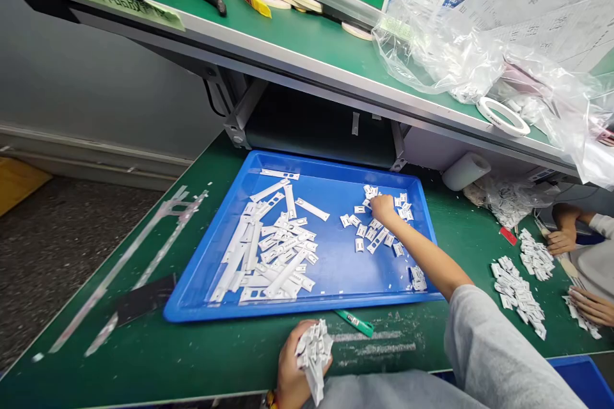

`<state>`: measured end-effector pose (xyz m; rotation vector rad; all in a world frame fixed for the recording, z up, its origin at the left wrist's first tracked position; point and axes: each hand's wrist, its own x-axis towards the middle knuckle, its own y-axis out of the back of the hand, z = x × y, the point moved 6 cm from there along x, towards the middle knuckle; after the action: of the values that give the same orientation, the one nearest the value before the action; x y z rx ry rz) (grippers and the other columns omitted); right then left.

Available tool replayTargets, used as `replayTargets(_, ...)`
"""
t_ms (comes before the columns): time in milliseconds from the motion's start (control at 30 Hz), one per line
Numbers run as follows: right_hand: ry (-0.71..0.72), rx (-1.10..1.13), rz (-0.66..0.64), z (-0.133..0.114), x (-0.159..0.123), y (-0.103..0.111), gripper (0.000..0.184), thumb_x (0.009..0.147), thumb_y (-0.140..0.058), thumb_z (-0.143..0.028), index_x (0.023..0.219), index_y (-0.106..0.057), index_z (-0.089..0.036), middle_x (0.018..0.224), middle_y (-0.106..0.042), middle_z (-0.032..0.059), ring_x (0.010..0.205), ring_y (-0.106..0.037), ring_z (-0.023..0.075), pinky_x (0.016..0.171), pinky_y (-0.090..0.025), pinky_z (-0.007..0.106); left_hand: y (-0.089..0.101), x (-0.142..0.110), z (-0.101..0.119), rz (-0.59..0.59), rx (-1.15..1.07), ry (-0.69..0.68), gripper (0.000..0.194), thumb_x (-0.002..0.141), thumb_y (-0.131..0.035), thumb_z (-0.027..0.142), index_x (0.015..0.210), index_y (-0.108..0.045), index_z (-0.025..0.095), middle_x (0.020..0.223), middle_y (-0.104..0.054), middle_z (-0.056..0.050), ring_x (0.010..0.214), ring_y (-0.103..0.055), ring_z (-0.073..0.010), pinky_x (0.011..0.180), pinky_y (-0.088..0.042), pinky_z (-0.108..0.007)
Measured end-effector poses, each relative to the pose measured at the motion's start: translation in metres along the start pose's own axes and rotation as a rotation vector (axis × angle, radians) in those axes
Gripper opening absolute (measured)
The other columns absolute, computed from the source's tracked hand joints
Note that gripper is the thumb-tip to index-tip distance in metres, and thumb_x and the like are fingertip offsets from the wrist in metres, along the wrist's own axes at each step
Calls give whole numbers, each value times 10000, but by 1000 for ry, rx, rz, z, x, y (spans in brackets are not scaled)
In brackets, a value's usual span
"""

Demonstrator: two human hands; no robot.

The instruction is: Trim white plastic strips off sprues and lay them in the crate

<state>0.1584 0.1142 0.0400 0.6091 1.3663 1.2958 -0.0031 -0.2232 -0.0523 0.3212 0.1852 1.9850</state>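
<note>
The left hand [290, 367] grips a bunch of white scraps [314, 351]; whether the right hand [382, 208] pinches anything is hidden. Around it lie small white pieces [375, 224], probably light, stiff, best taken by edges.

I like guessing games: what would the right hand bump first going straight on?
Probably the small white pieces just past the right hand in the blue tray, though depth is unclear.

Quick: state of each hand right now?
Left hand: closed, holding a bunch of white pieces.
Right hand: over small white parts; grip hidden, can't tell.
</note>
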Motion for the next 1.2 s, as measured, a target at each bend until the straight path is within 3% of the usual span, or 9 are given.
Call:
replayTargets(167,7,46,-9,-3,-7,-3,224,841,-649,-230,1014,-713,-104,1030,-723,218,986,-689,331,769,-501,365,-1,0,3,-26,5,26,402,542,-709,222,941,-661,218,850,-763,-47,688,-738,-264,667,-638,-376)
replayTargets(300,230,185,-3,-43,-1,17,294,908,-571,-405,976,-711,-156,967,-735,128,917,-693,262,740,-493,304,1,-1,4,-20,-2,5,418,549,-713,195,961,-654,222,873,-766,-50,707,-742,-273,666,-639,-383)
replayTargets(400,432,286,5,-67,2,21,347,923,-565,-439,1166,-638,-201,1119,-695,74,1031,-650,207,837,-478,270,1,-1,4,-23,-1,11,410,556,-715,202,961,-653,218,874,-764,-59,715,-742,-277,677,-637,-388)
replayTargets(500,592,320,41,-72,-5,3,591,795,-713,-531,1261,-561,-199,1325,-554,127,1271,-488,274,1041,-389,399,0,-2,1,-29,18,12,411,560,-716,211,966,-652,212,881,-761,-68,727,-740,-278,694,-634,-393)
replayTargets(600,731,291,68,-62,-20,-29,703,644,-833,-534,1198,-577,-183,1334,-482,158,1328,-388,324,1113,-282,502,0,-3,-1,-26,10,1,412,585,-704,211,993,-649,209,897,-757,-65,730,-739,-267,698,-633,-382)
replayTargets(700,786,260,107,-38,-31,-49,516,694,-830,-403,1101,-609,-175,1247,-512,133,1226,-458,276,1070,-342,434,-1,-3,0,-30,14,-19,414,591,-704,197,1001,-647,205,915,-753,-62,741,-737,-254,713,-630,-367)
replayTargets(867,724,240,203,6,-42,-37,340,790,-753,-299,1086,-643,-172,1282,-499,141,1209,-437,276,1025,-350,410,0,0,7,-35,50,-53,395,599,-693,204,991,-645,189,926,-749,-70,757,-734,-249,714,-625,-353)
replayTargets(1033,888,-1,74,-5,-77,-47,216,789,-713,-234,993,-667,-184,1071,-593,95,1018,-499,252,892,-383,365,-2,-1,2,-53,64,-4,404,591,-700,217,988,-632,195,923,-746,-70,765,-729,-257,721,-624,-374)
replayTargets(1200,1006,-177,137,-26,-102,-53,145,866,-601,-177,1008,-624,-159,1059,-609,109,980,-514,241,844,-381,350,-3,-3,1,-56,53,-20,410,599,-705,201,1001,-626,192,933,-741,-69,777,-728,-254,726,-622,-367)
